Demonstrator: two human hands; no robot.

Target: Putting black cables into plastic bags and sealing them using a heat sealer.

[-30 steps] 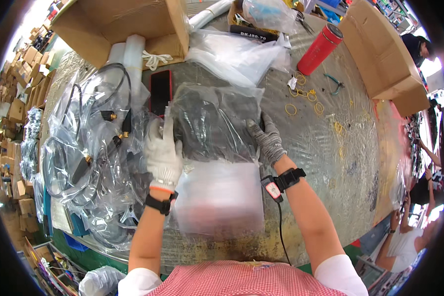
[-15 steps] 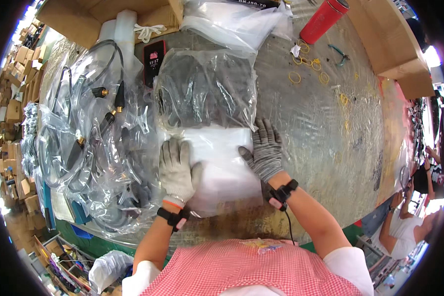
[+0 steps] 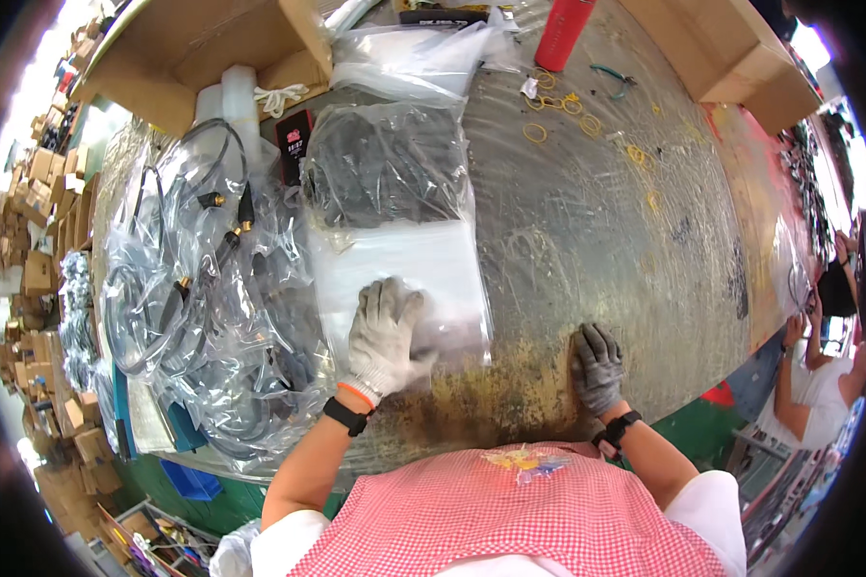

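1. Two of the person's own hands: one left hand, one right hand
2. Two wristbands
3. One stack of flat bags, its layers too close to count
4. One filled bag
5. At least four plugs
6. One phone, one bottle, one pliers, one cord bundle
7. Two big cardboard boxes
8. At least six yellow bands, overlapping
9. One blue bin

Workshop, worn worktable, bagged cables, stacked cartons (far left); co-worker at right
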